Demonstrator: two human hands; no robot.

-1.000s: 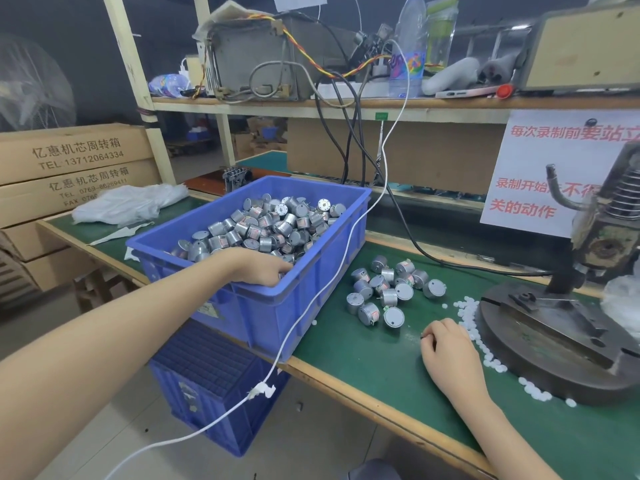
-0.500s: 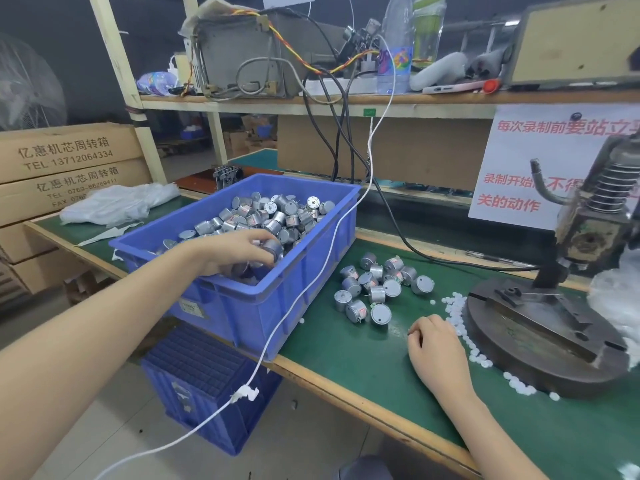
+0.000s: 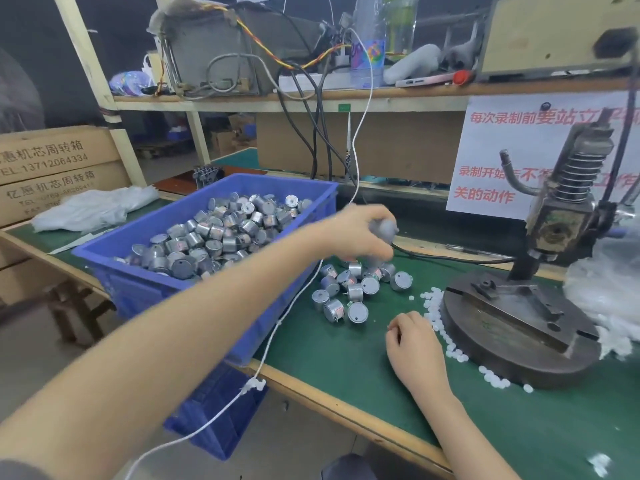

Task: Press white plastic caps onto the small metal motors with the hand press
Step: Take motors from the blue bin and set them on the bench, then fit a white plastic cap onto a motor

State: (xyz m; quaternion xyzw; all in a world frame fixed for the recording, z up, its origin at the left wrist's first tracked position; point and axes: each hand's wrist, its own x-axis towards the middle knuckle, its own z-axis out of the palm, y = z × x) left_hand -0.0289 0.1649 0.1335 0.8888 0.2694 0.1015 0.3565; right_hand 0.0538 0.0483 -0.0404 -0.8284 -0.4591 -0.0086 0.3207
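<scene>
Motors (image 3: 382, 228) clutched as a blurred grey handful in left hand (image 3: 356, 233), fingers curled round them, held in the air above the far side of green mat (image 3: 346, 362), just past the right-hand corner of blue bin (image 3: 207, 299). How many in the grip: impossible to tell through the blur. Left forearm stretched diagonally over the bin's near wall.

Right hand (image 3: 415, 344) resting on the mat, knuckles up, fingers curled under. Pinching something or clenched on nothing: cannot tell.

Below the left hand, loose motors (image 3: 349, 292) scattered in a small pile on the mat, some on their sides, some flat face up. Just right of the right hand, white caps (image 3: 437, 308) strewn in a curved band along the round base of hand press (image 3: 512, 327), touching its edge in places. Press column with coiled spring upright at the back of that base, curved lever to its left.

Bin heaped with binned motors (image 3: 221, 233). White cable (image 3: 294, 299) draped down from above, past the bin's corner and off the bench edge. Behind the press, paper sign (image 3: 485, 161) with red characters. Crumpled clear plastic (image 3: 606, 292) at far right. Far left, cardboard boxes (image 3: 59, 157) and a white bag (image 3: 93, 209). Under the bench, lower blue crate (image 3: 214, 410).
</scene>
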